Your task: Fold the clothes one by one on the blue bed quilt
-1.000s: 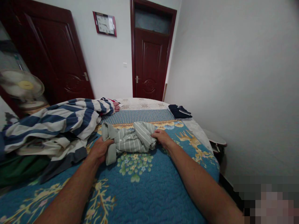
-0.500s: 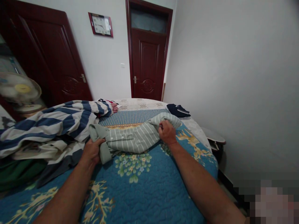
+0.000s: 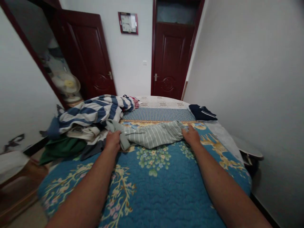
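Holding the grey-green striped garment [image 3: 154,134] by both ends, low over the blue floral quilt [image 3: 166,190] on the bed. With the left hand [image 3: 113,141], pinching at the plain, folded end; narrow in grip, closed on cloth. With the right hand [image 3: 192,135], closed likewise on the far end, narrow in grip (cannot tell exact finger placement, partly hidden). Stretched sideways between the hands, creased, with white stripes and small buttons showing near the plain end. Lying at mid-bed, just in front of the gold-edged, blue striped band [image 3: 161,114].

To the left, heaped: blue-and-white patterned cloth [image 3: 95,109] on top, with dark green cloth [image 3: 64,147] lower down at the near side (other pieces tangled in, hard to separate). Beyond the right hand, set near the right edge of the bed: folded navy garment [image 3: 201,113] with a white stripe, well apart from the heap. Across the far end, spread: pale patterned sheet [image 3: 156,102].

Noted around: wall clock [image 3: 128,23] between two dark red doors, standing fan [image 3: 68,83] at the left doorway, round-topped stool [image 3: 249,150] beside the bed on the right.
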Demonstrator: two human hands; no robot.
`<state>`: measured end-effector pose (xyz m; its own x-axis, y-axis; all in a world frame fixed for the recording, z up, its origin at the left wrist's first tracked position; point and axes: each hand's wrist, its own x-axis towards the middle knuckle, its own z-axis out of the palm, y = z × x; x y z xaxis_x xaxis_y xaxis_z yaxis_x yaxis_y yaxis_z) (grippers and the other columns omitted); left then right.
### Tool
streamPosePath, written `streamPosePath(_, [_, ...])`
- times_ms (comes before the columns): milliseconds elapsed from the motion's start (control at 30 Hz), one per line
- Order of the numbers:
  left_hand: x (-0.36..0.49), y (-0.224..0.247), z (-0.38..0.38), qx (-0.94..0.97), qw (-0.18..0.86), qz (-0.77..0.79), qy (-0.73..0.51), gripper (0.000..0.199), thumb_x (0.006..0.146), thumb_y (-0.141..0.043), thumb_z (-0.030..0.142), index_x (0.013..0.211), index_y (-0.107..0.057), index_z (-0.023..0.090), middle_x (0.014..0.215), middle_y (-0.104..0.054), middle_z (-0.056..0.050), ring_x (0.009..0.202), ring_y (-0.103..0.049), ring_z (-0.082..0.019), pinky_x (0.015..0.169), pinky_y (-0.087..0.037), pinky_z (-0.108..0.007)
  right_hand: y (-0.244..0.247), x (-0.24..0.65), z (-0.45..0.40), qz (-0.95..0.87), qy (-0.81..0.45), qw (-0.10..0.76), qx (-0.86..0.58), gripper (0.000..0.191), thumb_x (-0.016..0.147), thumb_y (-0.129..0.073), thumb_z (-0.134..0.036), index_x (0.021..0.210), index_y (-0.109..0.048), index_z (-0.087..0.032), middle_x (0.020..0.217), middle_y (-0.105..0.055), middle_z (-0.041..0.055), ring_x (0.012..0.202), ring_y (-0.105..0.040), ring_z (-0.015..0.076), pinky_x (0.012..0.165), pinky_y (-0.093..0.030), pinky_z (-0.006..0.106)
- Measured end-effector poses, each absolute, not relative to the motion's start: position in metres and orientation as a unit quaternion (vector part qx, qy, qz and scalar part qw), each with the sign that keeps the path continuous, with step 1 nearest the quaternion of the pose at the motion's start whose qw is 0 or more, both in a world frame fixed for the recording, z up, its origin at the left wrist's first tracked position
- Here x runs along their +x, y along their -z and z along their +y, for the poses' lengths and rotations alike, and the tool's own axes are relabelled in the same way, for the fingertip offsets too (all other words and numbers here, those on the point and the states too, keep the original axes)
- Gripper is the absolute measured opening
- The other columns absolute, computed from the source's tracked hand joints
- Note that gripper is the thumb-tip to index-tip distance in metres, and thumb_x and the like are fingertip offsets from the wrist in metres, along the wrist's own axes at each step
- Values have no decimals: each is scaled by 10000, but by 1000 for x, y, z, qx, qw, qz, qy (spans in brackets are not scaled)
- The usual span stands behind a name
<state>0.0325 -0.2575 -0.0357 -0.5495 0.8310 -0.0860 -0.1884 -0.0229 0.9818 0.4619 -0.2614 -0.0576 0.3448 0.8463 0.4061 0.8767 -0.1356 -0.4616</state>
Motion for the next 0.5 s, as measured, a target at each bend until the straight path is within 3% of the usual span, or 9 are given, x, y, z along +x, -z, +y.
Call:
streamPosePath(67, [36,40,-260,298,413,577,-639,399,668,-674,118,1061,-689,188,887,-746,-66,776,-718,-231,681,-578,-312,63,469,-256,-603,-17,257,-755,468,959,-590,-423,1281,-726,-112,1179,-750,228,1067,-691,337,914,-482,398])
streamPosePath(167, [37,45,-259,314,410,573,-637,382,624,-705,129,1001,-731,184,825,-751,-78,745,-719,-257,657,-566,-324,65,471,-248,-641,-43,249,-725,316,928,-611,-383,1112,-766,-177,1075,-768,165,978,-699,300,833,-467,362])
streamPosePath(267, [30,45,-256,309,366,581,-658,384,637,-693,152,1017,-730,180,923,-771,-104,811,-722,-262,677,-551,-318,59,476,-249,-617,11,350,-704,312,873,-638,-278,1156,-745,-202,1101,-754,157,1024,-687,300,872,-477,388])
streamPosePath(400, [16,42,-254,289,294,588,-696,414,713,-669,182,1126,-702,182,1149,-769,-144,988,-720,-261,761,-549,-303,47,504,-258,-509,184,499,-677,402,810,-629,-148,1189,-754,-195,1145,-702,270,1254,-602,357,1015,-447,500])
streamPosePath(500, [12,44,-253,296,272,582,-706,354,733,-651,191,1082,-711,174,1110,-770,-133,957,-721,-249,741,-547,-290,45,522,-264,-419,212,581,-665,543,812,-634,-150,1346,-710,-211,1220,-677,302,1297,-587,370,1033,-451,542])
